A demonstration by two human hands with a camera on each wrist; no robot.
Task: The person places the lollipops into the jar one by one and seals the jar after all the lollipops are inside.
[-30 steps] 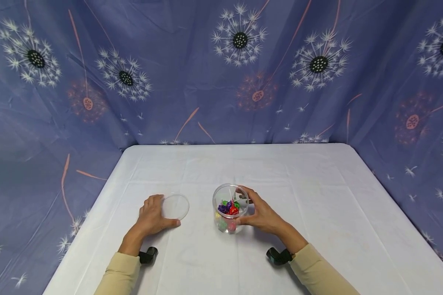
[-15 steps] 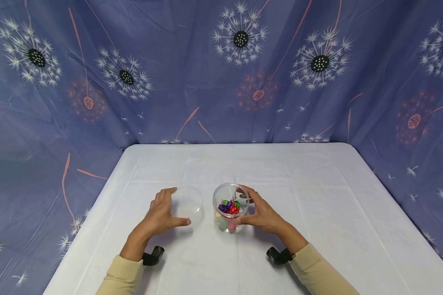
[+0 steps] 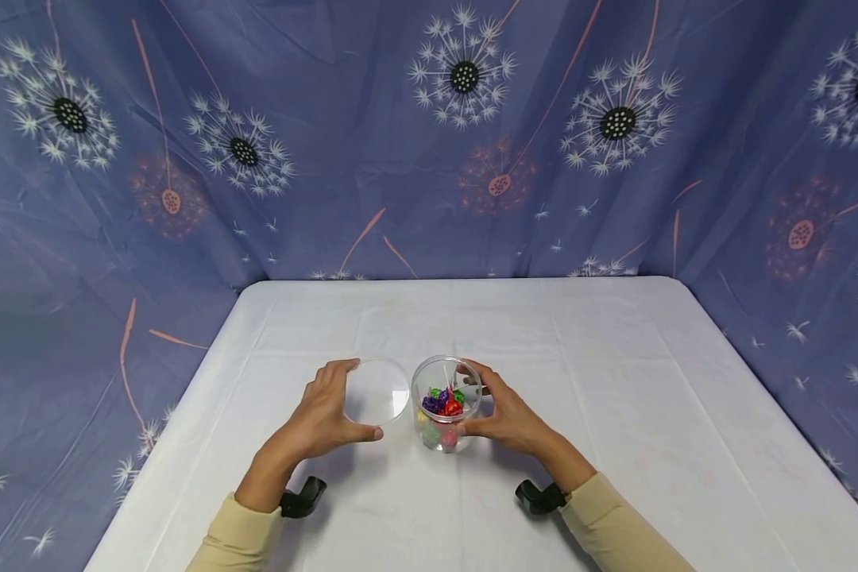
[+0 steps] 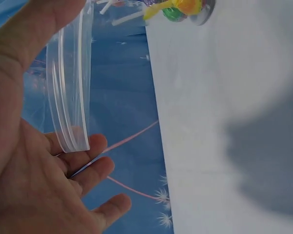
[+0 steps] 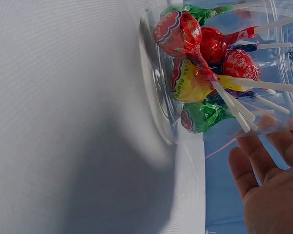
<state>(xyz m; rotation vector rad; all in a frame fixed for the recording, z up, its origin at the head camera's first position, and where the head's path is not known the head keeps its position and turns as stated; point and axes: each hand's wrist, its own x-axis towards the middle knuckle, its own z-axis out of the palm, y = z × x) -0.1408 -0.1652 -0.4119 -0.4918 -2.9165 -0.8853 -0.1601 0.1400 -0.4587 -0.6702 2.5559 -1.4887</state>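
Observation:
A clear plastic jar (image 3: pixel 446 403) (image 5: pixel 219 73) stands upright on the white table (image 3: pixel 472 326), holding several wrapped lollipops (image 3: pixel 443 401) (image 5: pixel 195 63) in red, green, yellow and purple. My right hand (image 3: pixel 504 413) (image 5: pixel 268 180) grips the jar's right side, fingers and thumb curled round it. My left hand (image 3: pixel 329 413) (image 4: pixel 34 161) holds the round clear lid (image 3: pixel 376 390) (image 4: pixel 71 92) between thumb and fingers, lifted off the table just left of the jar's mouth. The jar's mouth is uncovered.
The table is covered by a white cloth. A blue curtain (image 3: pixel 429 135) printed with dandelions hangs behind it and along both sides. Black wrist cameras (image 3: pixel 302 496) sit under both sleeves near the front edge.
My left hand has lifted the lid off the table and carried it rightward, close to the jar. The right hand and jar have stayed in place.

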